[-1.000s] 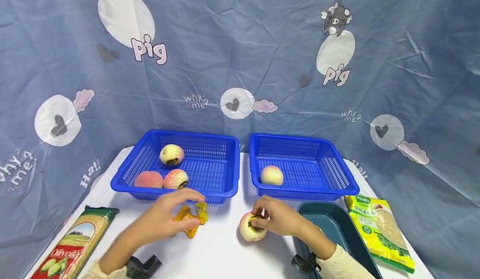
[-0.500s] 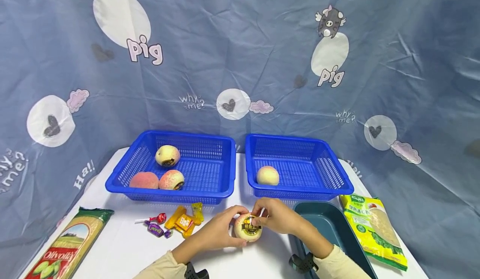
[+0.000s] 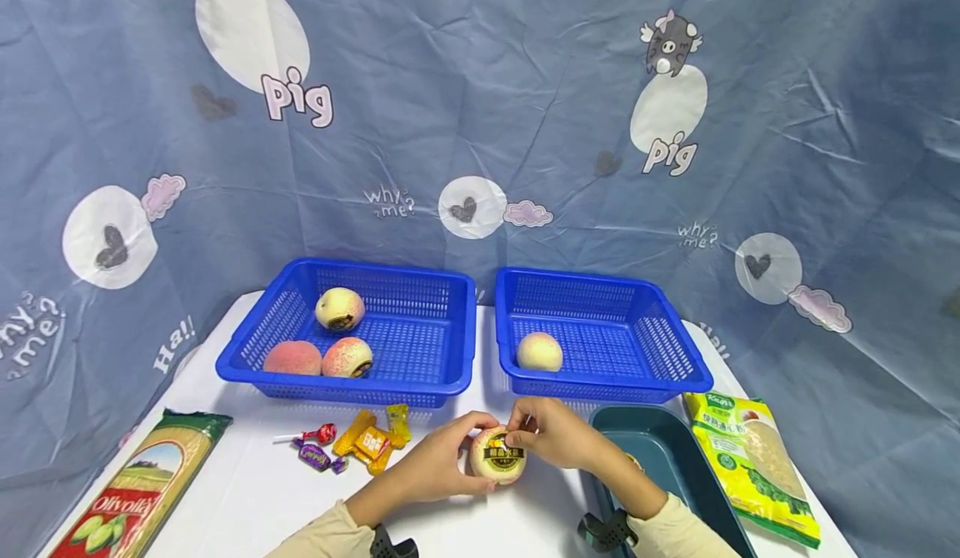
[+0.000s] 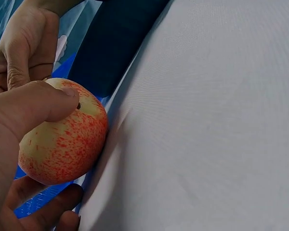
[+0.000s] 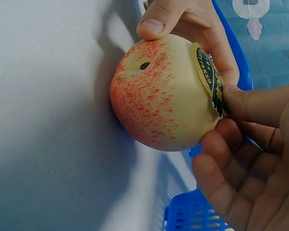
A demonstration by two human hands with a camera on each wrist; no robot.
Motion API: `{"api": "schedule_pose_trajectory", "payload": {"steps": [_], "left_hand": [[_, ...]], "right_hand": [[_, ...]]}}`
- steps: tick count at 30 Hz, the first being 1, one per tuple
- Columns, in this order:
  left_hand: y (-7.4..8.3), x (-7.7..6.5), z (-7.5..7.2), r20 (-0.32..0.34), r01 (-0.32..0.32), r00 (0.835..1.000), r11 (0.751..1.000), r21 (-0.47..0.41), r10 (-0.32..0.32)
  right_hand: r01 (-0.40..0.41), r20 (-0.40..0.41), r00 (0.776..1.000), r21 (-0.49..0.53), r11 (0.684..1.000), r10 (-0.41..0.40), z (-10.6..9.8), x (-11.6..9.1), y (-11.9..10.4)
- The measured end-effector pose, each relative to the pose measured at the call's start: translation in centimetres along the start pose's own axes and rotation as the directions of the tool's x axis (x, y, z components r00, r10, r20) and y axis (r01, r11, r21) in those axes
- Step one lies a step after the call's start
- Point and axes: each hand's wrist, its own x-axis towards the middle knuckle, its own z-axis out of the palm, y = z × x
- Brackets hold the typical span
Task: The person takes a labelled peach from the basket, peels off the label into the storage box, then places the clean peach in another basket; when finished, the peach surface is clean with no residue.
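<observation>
1. Down at the near middle of the white cloth-covered table point(image 3: 536, 520), the left hand point(image 3: 442, 460) has its thumb and fingers curled round a round, cream-coloured peach with red speckles point(image 5: 144, 108). Can't tell if the fruit is touching the cloth or just above it.
2. Right hand point(image 3: 553, 435) is on the same peach from the other side, thumb and fingers pinching the edge of a round black-and-gold sticker point(image 5: 208, 74). Right wrist view shows part of that edge standing off the skin.
3. Left of the hands there's a little candy cluster: orange-yellow wrapped sweets point(image 3: 372, 444), a smaller yellow-green wrapped one point(image 3: 398, 422), a purple wrapped candy point(image 3: 313, 456) and a red lollipop on a white stick point(image 3: 325, 433).
4. Just behind, two blue perforated plastic baskets sit side by side. Left basket point(image 3: 416, 346) has three peaches point(image 3: 340, 309), at least two with dark stickers; right basket point(image 3: 607, 350) has one pale peach point(image 3: 539, 351) in its near left corner.
5. Under the right forearm, a dark teal rectangular tray point(image 3: 669, 441), with something small in it mostly hidden.
6. Far right, a yellow-and-green Knorr bag point(image 3: 757, 466); far left, a long red-and-green Olivoila pasta pack point(image 3: 142, 491).
7. Behind everything, a wrinkly blue-grey fabric backdrop printed with "pig" point(image 3: 465, 83).
</observation>
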Motion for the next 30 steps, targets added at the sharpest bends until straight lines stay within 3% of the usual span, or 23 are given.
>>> {"api": "schedule_pose_trajectory", "payload": {"steps": [8,14,19,22,27,30], "left_hand": [[-0.2,0.2,0.2,0.008,0.027,1.000,1.000,0.003,-0.027],[-0.1,0.3,0.0,0.013,0.078,0.997,0.997,0.019,-0.079],[-0.1,0.3,-0.3,0.004,0.096,0.995,0.995,0.037,-0.096],[-0.1,0.3,-0.4,0.005,0.106,0.994,0.994,0.035,-0.106],[-0.3,0.0,-0.3,0.012,0.135,0.991,0.990,0.030,-0.135],[-0.4,-0.1,-0.2,0.014,0.142,0.990,0.989,0.028,-0.143]], "right_hand": [[0.033,0.028,0.999,0.068,0.997,-0.035,-1.2,-0.9,-0.9],[0.017,0.007,1.000,0.155,0.988,-0.018,-5.2,-3.5,-1.0],[-0.063,-0.059,0.995,0.166,0.984,0.074,-9.5,-7.4,1.8],[-0.150,-0.043,0.986,0.174,0.973,0.160,-10.8,-9.5,4.1],[-0.253,0.083,0.967,0.175,0.952,0.241,-10.2,-10.9,7.2],[-0.253,0.087,0.966,0.095,0.963,0.245,-9.2,-11.0,8.2]]}}
